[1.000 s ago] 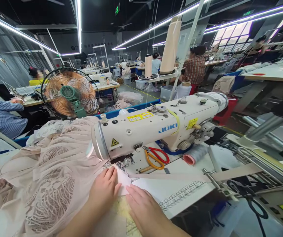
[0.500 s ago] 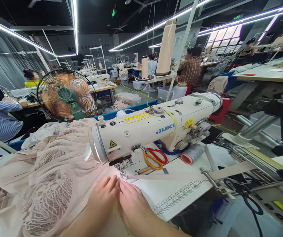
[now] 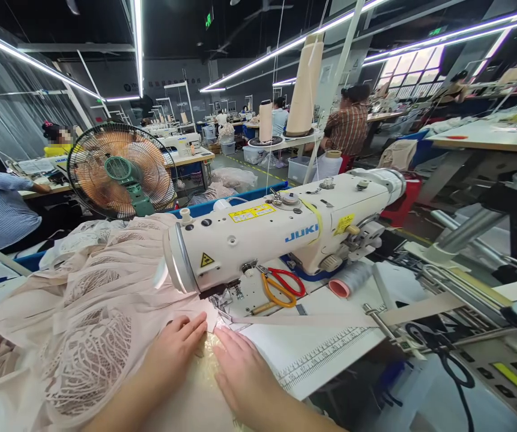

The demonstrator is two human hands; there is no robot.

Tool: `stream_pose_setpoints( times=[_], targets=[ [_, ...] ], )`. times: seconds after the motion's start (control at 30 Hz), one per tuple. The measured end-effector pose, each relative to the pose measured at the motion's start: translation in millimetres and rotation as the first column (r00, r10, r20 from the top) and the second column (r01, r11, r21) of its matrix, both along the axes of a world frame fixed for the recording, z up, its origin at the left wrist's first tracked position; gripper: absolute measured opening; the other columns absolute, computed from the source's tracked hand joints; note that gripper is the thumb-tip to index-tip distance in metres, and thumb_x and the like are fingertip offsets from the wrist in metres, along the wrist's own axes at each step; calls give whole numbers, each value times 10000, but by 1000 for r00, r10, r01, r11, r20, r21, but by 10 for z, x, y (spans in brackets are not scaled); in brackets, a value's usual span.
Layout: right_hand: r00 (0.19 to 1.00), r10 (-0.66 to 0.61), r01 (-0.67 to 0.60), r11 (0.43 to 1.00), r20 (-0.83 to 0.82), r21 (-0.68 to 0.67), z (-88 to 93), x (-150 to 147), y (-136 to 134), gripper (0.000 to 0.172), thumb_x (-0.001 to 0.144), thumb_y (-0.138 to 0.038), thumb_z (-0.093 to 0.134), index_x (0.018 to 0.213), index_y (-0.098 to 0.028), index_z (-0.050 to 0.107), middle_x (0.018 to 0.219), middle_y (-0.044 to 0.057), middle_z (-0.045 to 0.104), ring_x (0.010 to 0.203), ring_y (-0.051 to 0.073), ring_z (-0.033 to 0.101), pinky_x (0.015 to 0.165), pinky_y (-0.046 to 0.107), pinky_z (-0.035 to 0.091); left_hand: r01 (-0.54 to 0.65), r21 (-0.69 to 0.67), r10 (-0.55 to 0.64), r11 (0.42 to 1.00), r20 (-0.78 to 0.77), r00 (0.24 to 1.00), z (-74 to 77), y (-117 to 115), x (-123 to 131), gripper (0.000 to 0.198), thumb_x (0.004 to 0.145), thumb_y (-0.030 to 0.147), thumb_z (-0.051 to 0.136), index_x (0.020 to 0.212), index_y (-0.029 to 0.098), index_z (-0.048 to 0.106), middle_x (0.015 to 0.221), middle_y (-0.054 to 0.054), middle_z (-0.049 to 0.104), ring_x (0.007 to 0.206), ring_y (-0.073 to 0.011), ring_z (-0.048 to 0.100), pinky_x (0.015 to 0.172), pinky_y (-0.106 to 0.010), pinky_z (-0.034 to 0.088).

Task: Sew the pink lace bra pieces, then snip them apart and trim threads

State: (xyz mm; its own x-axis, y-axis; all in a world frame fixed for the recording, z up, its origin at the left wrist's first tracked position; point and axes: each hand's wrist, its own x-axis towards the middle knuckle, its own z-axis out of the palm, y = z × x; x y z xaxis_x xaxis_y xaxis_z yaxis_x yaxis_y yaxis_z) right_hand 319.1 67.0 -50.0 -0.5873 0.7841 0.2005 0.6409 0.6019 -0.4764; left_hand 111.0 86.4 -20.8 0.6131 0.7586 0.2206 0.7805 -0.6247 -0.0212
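My left hand (image 3: 176, 345) lies on pale pink fabric (image 3: 150, 309), its fingers stretched toward the needle area of a white sewing machine (image 3: 249, 240). Beside it, my right hand (image 3: 242, 363) rests with extended fingers at the fabric's edge, just below the presser foot. Between the hands shows a shiny yellowish patch (image 3: 208, 354). A light, narrow tape (image 3: 307, 320) runs from the right to the presser foot. Lace panels (image 3: 93, 360) of the same garment material are heaped to the left. The needle itself is hard to make out.
Scissors with orange and red handles (image 3: 280, 288) lie by the machine's base, near a grey thread spool (image 3: 350, 279). Ruler markings (image 3: 325, 357) cross the white tabletop. Black-handled scissors (image 3: 456, 369) hang at right. A fan (image 3: 120, 171) stands behind the fabric; people work beyond.
My left hand has shifted left, away from the right, and its bunched fingers have straightened. My right fingers have flattened too. The gap between my hands is wider, exposing more yellowish patch.
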Motion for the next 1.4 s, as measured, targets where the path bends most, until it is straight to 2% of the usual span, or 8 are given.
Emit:
stream_pose_setpoints(
  times=[0.1, 0.3, 0.53, 1.03, 1.23, 1.4],
  targets=[
    [1000, -2, 2, 1000, -3, 21, -14, 20, 3, 372, 922, -339, 437, 1222, -177, 586, 1417, 97, 456, 1313, 247, 387, 1094, 386, 311, 19, -9, -19, 1000, -4, 1000, 18, 34, -40, 420, 877, 91, 413, 1259, 178, 564, 1321, -65, 575, 966, -240, 569, 816, -387, 547],
    [1000, -2, 2, 999, 6, 47, -23, 16, 11, 350, 908, -315, 455, 1199, -180, 596, 1394, 93, 485, 1297, 239, 404, 1093, 376, 312, 39, -48, -36, 998, 53, 998, 52, 65, -91, 468, 872, 68, 402, 1291, 225, 537, 1305, -57, 587, 1018, -230, 563, 840, -383, 543],
    [999, -5, 6, 1000, -44, 24, -8, 41, -4, 340, 903, -299, 453, 1177, -179, 615, 1384, 89, 496, 1292, 239, 409, 1090, 380, 314, 73, -70, -71, 995, 26, 997, 43, 81, -124, 510, 827, 39, 411, 1283, 227, 541, 1334, -61, 561, 1007, -231, 553, 854, -398, 523],
    [996, -10, 13, 999, -90, 35, -25, 44, -17, 326, 900, -304, 467, 1158, -183, 626, 1361, 84, 521, 1274, 238, 431, 1082, 377, 333, 67, -44, -69, 997, -51, 996, 51, 166, -139, 446, 853, 40, 405, 1235, 190, 579, 1329, -66, 566, 992, -239, 534, 841, -393, 516],
    [999, 41, -41, 999, 3, 4, 51, 56, 12, 367, 915, -311, 427, 1169, -127, 618, 1368, 147, 499, 1276, 293, 427, 1062, 444, 357, 61, -42, -63, 997, -64, 996, 16, 184, -168, 462, 848, 36, 424, 1257, 202, 560, 1340, -66, 556, 1024, -250, 531, 838, -395, 515],
    [998, 50, -50, 999, 30, -4, 87, 53, 11, 363, 922, -329, 428, 1177, -143, 608, 1385, 132, 483, 1280, 292, 424, 1059, 437, 366, 48, -37, -51, 998, -71, 996, -3, 255, -225, 443, 865, 49, 414, 1247, 210, 571, 1338, -73, 556, 1069, -257, 532, 879, -405, 504]
  ],
)
